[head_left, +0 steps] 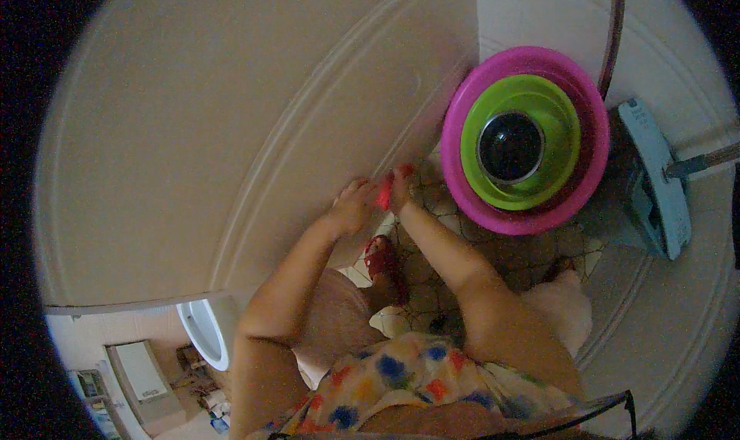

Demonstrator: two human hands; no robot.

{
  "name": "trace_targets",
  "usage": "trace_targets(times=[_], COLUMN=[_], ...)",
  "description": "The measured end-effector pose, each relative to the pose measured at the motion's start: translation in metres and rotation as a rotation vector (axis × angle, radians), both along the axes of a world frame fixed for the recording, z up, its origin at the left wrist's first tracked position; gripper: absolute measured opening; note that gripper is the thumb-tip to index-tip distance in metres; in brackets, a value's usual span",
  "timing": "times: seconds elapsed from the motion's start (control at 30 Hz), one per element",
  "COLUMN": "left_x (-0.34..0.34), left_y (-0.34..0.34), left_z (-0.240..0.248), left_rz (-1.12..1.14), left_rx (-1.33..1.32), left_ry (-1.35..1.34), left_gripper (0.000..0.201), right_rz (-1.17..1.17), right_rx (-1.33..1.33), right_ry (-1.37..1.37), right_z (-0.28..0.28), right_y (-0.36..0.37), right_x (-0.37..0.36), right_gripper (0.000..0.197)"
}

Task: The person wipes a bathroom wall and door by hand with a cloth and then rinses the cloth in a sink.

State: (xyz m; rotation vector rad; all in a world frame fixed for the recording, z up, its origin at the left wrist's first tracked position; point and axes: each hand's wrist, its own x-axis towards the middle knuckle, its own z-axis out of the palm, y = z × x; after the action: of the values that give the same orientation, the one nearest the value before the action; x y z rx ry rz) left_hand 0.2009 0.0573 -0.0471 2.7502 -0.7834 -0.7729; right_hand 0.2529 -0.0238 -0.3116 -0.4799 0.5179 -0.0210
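Observation:
Both my arms reach down toward the lower part of a large pale panel (254, 132). My right hand (399, 194) is closed on a small bright red thing (385, 193), which looks like a cloth; its kind is not clear in the dim light. Red shows on both sides of that hand. Just to its left, my left hand (353, 207) lies against the panel, fingers extended and apart, close to the red thing. Whether its fingertips touch the red thing is too blurred to tell.
Right of my hands, a green basin (566, 143) sits inside a pink basin (528, 223), with a round dark metal-rimmed vessel (510, 149) in the middle. Beyond stands a light-blue mop head (655, 178) on a pole. My feet wear red sandals (383, 261) on patterned tiles.

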Motion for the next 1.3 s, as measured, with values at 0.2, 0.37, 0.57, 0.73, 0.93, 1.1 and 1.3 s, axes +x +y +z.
trace_targets(times=[0.2, 0.37, 0.57, 0.73, 0.93, 1.1, 1.3], left_x=[0.002, -0.025, 0.005, -0.011, -0.02, -0.032, -0.047], left_y=[-0.008, -0.017, 0.032, -0.005, 0.01, 0.007, -0.001], left_z=[-0.009, 0.021, -0.073, -0.034, -0.034, -0.016, 0.014], left_rz=[-0.106, 0.092, 0.077, -0.149, 0.082, 0.005, 0.006], left_rx=[0.019, 0.121, -0.044, 0.044, 0.016, 0.019, 0.104], left_ry=[-0.122, -0.007, 0.077, -0.258, -0.111, -0.189, -0.186], left_gripper=[0.046, 0.044, 0.041, 0.04, 0.044, 0.045, 0.041], right_rz=[-0.062, -0.284, -0.29, -0.618, -0.493, -0.528, -0.476], right_rx=[-0.372, -1.104, -1.817, -1.796, -1.356, -1.067, -1.251], right_ry=[-0.167, -0.477, -1.037, -1.164, -0.786, -0.577, -0.546], right_z=[0.113, 0.234, 0.289, 0.287, 0.286, 0.271, 0.288], right_y=[-0.057, -0.06, -0.028, -0.067, -0.087, -0.12, -0.071], right_x=[0.014, -0.016, -0.07, -0.027, 0.005, 0.024, -0.01], right_gripper=[0.057, 0.067, 0.063, 0.056, 0.053, 0.056, 0.057])
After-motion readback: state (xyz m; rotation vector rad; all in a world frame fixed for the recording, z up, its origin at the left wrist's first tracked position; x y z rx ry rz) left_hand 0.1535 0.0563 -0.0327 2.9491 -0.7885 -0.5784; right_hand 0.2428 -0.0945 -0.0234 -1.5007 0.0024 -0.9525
